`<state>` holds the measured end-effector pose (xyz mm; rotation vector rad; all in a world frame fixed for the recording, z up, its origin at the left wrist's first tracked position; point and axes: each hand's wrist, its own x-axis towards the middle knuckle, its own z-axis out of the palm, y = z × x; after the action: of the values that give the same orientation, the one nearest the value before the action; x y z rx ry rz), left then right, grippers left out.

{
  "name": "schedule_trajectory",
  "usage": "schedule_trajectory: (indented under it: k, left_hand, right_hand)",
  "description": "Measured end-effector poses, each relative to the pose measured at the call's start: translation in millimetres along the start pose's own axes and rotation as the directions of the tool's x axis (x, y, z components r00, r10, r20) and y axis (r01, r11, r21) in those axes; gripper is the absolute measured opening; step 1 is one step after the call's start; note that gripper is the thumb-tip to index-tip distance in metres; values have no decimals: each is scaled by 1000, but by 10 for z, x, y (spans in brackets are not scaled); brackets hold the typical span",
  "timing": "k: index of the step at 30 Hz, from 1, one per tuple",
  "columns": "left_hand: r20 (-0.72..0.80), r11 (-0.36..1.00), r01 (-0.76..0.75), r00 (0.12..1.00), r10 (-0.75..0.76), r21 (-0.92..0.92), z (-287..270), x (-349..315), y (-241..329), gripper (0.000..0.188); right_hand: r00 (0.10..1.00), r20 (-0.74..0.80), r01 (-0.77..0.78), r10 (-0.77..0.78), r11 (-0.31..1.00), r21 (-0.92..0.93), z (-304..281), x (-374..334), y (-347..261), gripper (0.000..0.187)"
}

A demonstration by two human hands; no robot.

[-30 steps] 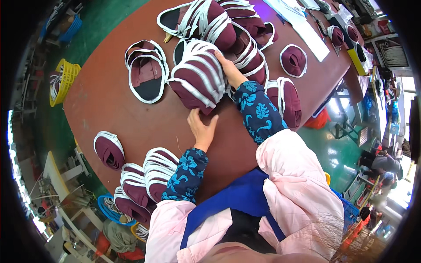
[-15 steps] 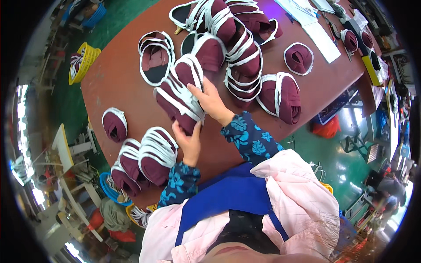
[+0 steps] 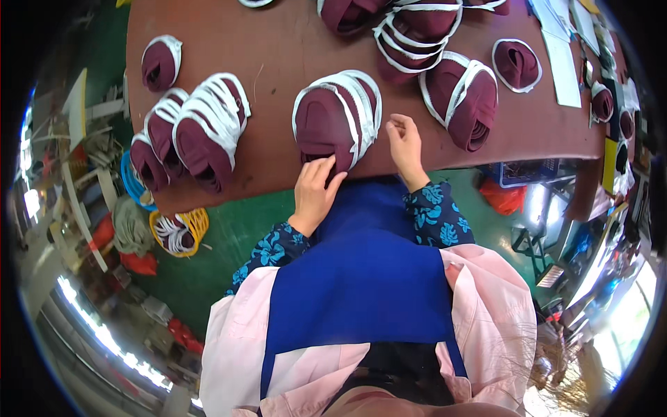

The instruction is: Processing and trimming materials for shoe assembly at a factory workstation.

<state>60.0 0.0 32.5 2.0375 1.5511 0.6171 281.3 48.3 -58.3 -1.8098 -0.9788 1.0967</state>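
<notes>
A stack of maroon shoe uppers [image 3: 323, 119] with white edging lies in front of me near the table's front edge. At its near end, my left hand [image 3: 316, 196] has bent fingers at the opening of the front upper, with the thumb close below. To the right of the stack is my right hand [image 3: 406, 151], its fingers loosely curled and slightly apart, with nothing visible in them and a gap to the stack. Further right sits another bundle of uppers [image 3: 464, 101], with a single rolled upper [image 3: 517, 65] beyond it.
Leaning stacks of uppers [image 3: 208, 132] stand at the left of the brown table [image 3: 271, 42], a lone upper [image 3: 161, 64] behind them. More bundles [image 3: 417, 38] lie at the far side. A yellow basket [image 3: 201, 226] holding uppers is below the front edge. White sheets [image 3: 561, 66] lie far right.
The stack I held with both hands has come down onto the table near the front edge. My right hand has let go and moved off to its right. The view has shifted nearer.
</notes>
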Motion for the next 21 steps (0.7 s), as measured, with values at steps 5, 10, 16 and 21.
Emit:
schedule_trajectory:
  k: [5,10,16,21]
  left_hand:
    - [-91,953,224,965,-246,-204,144,-33,53,23]
    - [-12,774,473,850,-527,-420,114,-147,38,11]
    - [288,47,411,712,-640,-911,-286,-480,-348,34]
    - [376,-28,475,659,-651,-880,-305,-432,-310,40]
  right_hand:
    - [973,229,-52,39,997,50,5,-162,-28,29]
    - [980,190,-58,51,998,36,172,-291,-53,32]
    - [993,103,-69,56,989,133,140,-352,-87,26]
    - [952,285,-184,109,950,253,117,-382,-195,16]
